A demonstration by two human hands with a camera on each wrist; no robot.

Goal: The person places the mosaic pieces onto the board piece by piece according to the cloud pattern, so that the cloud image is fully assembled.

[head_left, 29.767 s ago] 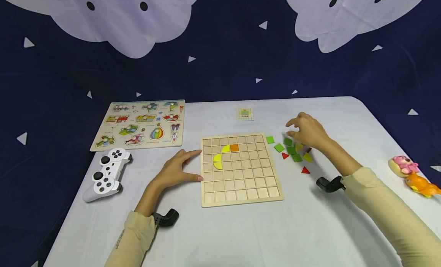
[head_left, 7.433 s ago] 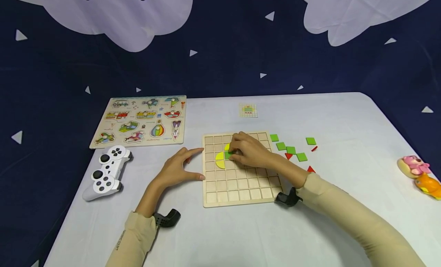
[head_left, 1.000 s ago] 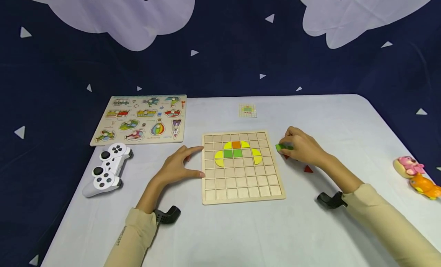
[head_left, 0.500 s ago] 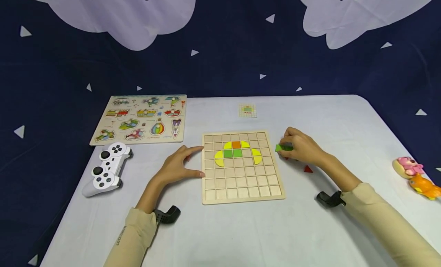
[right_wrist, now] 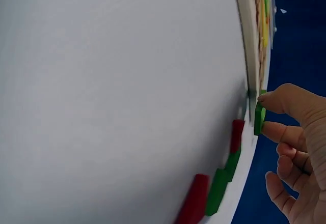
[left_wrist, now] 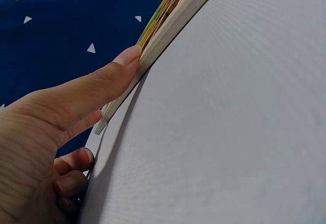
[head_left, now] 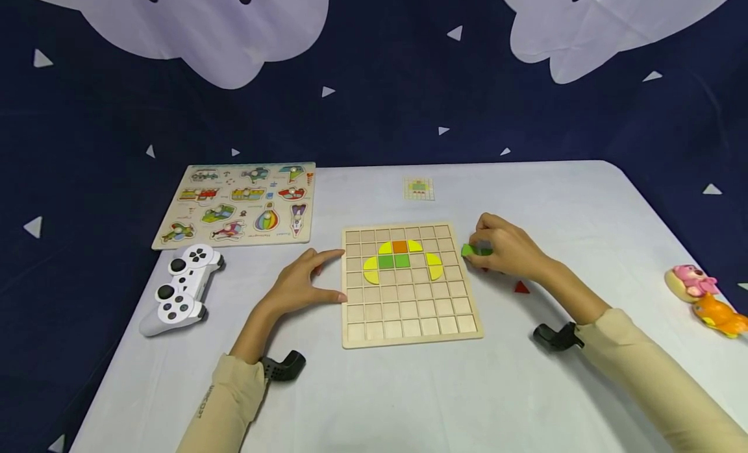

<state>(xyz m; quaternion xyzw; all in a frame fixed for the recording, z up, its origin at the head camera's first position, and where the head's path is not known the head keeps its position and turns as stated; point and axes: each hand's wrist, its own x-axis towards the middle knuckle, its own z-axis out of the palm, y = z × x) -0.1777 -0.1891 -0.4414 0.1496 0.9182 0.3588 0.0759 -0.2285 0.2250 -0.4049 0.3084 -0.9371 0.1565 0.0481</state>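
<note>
A square wooden grid board [head_left: 403, 310] lies mid-table. Set in its upper cells are two green squares [head_left: 386, 261], an orange square [head_left: 400, 246] and several yellow rounded pieces [head_left: 371, 270]. My left hand [head_left: 300, 283] touches the board's left edge with thumb and forefinger spread apart; its other fingers are bent below in the left wrist view. Just off the right edge, my right hand [head_left: 507, 248] pinches a green square tile [right_wrist: 259, 118] between thumb and finger. More green and red pieces lie under that hand, partly hidden. A red triangle [head_left: 521, 287] lies nearer me.
Behind the board lies a small pattern card [head_left: 419, 188]. A vehicle puzzle board [head_left: 245, 206] is at back left, with a white game controller [head_left: 184, 291] in front of it. Pink [head_left: 695, 281] and orange [head_left: 721, 315] toys sit at the right table edge.
Since the oldest frame, two green squares and more yellow pieces have come onto the board, and the loose pile has shrunk. Lately my right hand has shifted slightly left with the green square tile.
</note>
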